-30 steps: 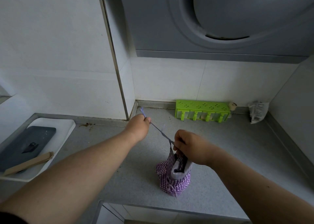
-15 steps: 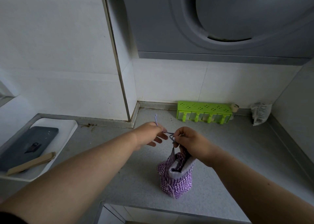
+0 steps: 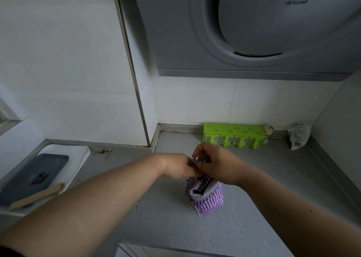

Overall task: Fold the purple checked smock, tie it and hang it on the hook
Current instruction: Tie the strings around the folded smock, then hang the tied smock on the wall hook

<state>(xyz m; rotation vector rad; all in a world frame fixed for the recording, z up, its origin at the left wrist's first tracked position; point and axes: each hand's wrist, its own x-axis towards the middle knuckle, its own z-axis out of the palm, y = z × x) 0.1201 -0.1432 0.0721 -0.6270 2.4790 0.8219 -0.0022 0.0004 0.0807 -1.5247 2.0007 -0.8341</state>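
While the smock [image 3: 205,197] stands as a folded purple checked bundle on the grey desk [image 3: 273,188], both hands meet just above its top. The left hand [image 3: 178,168] comes in from the left with its fingers curled toward the right hand [image 3: 216,164], and the two touch over the bundle. Between them a short bit of thin purple tie [image 3: 192,160] shows, and the fingers of both hands pinch it; how the tie runs inside the grips is hidden. The right hand's thumb and forefinger arch over the tie, its other fingers bent beneath. The bundle sits near the front edge of the desk, its white lining showing at the open top and a loose thread hanging at its lower left. No hook can be seen in this view.

At the back of the desk, against the white tiled wall [image 3: 195,100], lies a green rack [image 3: 234,134], with a small crumpled packet [image 3: 298,136] farther right, well apart from the smock. To the far left a white tray [image 3: 78,157] holds a dark flat slab [image 3: 33,178] and a wooden stick [image 3: 37,195] lying across its near edge. Overhead hangs a grey range hood [image 3: 254,32].
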